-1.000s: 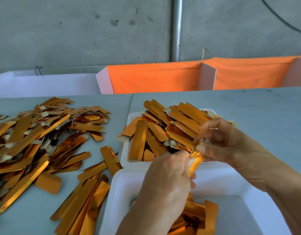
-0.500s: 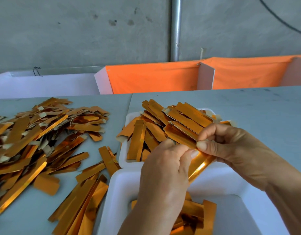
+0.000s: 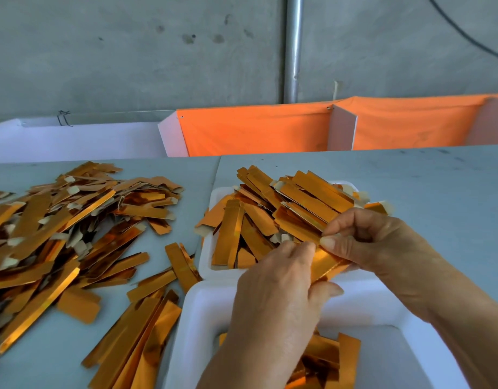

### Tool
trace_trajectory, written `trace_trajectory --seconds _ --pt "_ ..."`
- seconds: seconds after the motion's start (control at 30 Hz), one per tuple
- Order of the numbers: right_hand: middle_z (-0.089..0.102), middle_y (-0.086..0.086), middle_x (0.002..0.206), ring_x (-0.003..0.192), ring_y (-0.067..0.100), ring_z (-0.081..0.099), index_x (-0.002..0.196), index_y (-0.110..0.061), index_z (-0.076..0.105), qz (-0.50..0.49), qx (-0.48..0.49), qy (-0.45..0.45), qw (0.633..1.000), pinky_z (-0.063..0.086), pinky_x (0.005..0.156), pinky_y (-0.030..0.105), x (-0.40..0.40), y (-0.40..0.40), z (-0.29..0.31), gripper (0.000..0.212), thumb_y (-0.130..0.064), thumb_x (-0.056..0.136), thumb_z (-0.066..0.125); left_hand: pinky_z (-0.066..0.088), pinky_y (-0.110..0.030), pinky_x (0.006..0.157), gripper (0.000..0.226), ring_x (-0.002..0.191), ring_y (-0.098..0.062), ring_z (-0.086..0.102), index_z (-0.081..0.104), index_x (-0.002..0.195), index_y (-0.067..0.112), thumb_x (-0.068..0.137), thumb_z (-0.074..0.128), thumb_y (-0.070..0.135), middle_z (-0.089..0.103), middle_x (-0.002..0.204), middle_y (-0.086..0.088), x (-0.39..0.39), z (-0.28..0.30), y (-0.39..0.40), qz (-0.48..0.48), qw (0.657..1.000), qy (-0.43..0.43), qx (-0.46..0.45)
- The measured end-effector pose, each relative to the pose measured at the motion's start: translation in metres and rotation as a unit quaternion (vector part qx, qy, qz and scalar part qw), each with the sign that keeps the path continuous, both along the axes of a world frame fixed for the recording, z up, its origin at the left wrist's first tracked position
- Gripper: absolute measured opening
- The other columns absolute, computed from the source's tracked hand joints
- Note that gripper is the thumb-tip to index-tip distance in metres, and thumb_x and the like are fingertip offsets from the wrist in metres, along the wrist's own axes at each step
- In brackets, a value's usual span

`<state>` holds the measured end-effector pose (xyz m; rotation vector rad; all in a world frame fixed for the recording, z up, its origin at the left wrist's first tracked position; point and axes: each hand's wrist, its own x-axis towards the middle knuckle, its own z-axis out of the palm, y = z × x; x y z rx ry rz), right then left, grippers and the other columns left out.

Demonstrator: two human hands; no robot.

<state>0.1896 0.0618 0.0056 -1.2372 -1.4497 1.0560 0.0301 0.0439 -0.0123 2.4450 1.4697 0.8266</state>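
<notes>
Pinching gold strip [image 3: 325, 262], both hands [image 3: 273, 290] [image 3: 375, 247]

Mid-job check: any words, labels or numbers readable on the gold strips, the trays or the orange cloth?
None readable: the gold strip pinched by the left hand and right hand, the loose strips, the near tray, the far tray and the orange cloth bear no print.
</notes>
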Motion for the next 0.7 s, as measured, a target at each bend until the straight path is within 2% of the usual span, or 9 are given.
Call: trace_trajectory --seconds 0.1,0.17,0.23,0.27,0.37,0.47,0.53,0.6,0.7 --pt "0.070 0.007 0.082 0.078 0.018 0.069 0.080 -0.020 0.073 0.016 -0.023 0.036 0.999 0.056 0.070 0.027 0.008 -0.002 0.000 0.023 -0.039 0.071 0.065 0.038 -0.011 0.066 0.025 0.080 -0.001 0.048 0.049 0.105 0.041 0.085 0.055 0.055 0.049 0.079 0.024 -0.001 0.005 -0.001 -0.001 0.996 -0.083 -0.031" --pt "0.069 0.005 0.084 0.077 0.016 0.067 0.084 -0.020 0.074 0.024 -0.034 0.057 0.998 0.055 0.067 0.025 0.015 -0.002 0.002 0.028 -0.043 0.073 0.062 0.038 -0.009 0.058 0.018 0.075 0.004 0.050 0.046 0.089 0.040 0.084 0.058 0.053 0.049 0.069 0.027 -0.001 0.007 -0.003 -0.007 0.990 -0.125 -0.057" --pt "0.067 0.005 0.078 0.068 0.013 0.064 0.082 -0.017 0.074 0.041 -0.051 0.095 0.993 0.054 0.059 0.020 0.019 -0.002 0.003 0.023 -0.035 0.074 0.062 0.038 -0.006 0.059 0.017 0.071 0.009 0.050 0.049 0.090 0.041 0.083 0.060 0.051 0.051 0.066 0.029 -0.001 0.009 -0.005 -0.026 0.981 -0.168 -0.090" --pt "0.066 0.007 0.076 0.065 0.012 0.063 0.080 -0.015 0.074 0.052 -0.062 0.116 0.990 0.054 0.056 0.019 0.020 -0.002 0.004 0.020 -0.030 0.075 0.063 0.039 -0.005 0.060 0.017 0.074 0.009 0.051 0.051 0.094 0.043 0.082 0.060 0.051 0.053 0.068 0.027 -0.001 0.009 -0.005 -0.034 0.977 -0.185 -0.103" --pt "0.066 0.010 0.073 0.061 0.013 0.065 0.078 -0.011 0.074 0.077 -0.080 0.167 0.980 0.055 0.053 0.019 0.024 -0.003 0.007 0.014 -0.018 0.074 0.063 0.043 -0.006 0.072 0.021 0.092 0.006 0.054 0.057 0.100 0.044 0.080 0.063 0.048 0.059 0.091 0.023 -0.004 0.010 -0.003 -0.042 0.966 -0.225 -0.123" --pt "0.067 0.009 0.074 0.062 0.015 0.067 0.074 -0.013 0.073 0.099 -0.066 0.183 0.976 0.056 0.055 0.021 0.028 -0.005 0.011 0.007 -0.018 0.070 0.071 0.044 -0.007 0.078 0.022 0.099 0.006 0.055 0.060 0.101 0.044 0.080 0.067 0.043 0.059 0.102 0.022 -0.007 0.010 0.000 -0.042 0.952 -0.267 -0.143" --pt "0.069 0.011 0.080 0.069 0.018 0.068 0.079 -0.012 0.073 0.130 -0.052 0.164 0.976 0.057 0.061 0.023 0.031 -0.005 0.012 0.028 -0.026 0.060 0.088 0.048 -0.011 0.077 0.028 0.098 0.004 0.057 0.061 0.106 0.044 0.079 0.069 0.041 0.060 0.102 0.021 -0.008 0.008 0.000 -0.046 0.943 -0.285 -0.163" --pt "0.069 0.012 0.087 0.076 0.021 0.069 0.087 -0.009 0.072 0.153 -0.043 0.136 0.978 0.058 0.066 0.026 0.033 -0.006 0.013 0.048 -0.036 0.053 0.092 0.049 -0.012 0.076 0.029 0.096 0.001 0.058 0.061 0.105 0.044 0.078 0.071 0.040 0.061 0.100 0.020 -0.008 0.007 0.000 -0.050 0.940 -0.292 -0.171" --pt "0.068 0.016 0.098 0.088 0.026 0.069 0.097 -0.010 0.069 0.174 -0.030 0.101 0.979 0.058 0.071 0.029 0.037 -0.007 0.015 0.055 -0.039 0.056 0.091 0.047 -0.011 0.079 0.024 0.100 0.003 0.057 0.058 0.096 0.051 0.079 0.071 0.039 0.059 0.103 0.022 -0.008 0.010 0.001 -0.058 0.939 -0.295 -0.166"
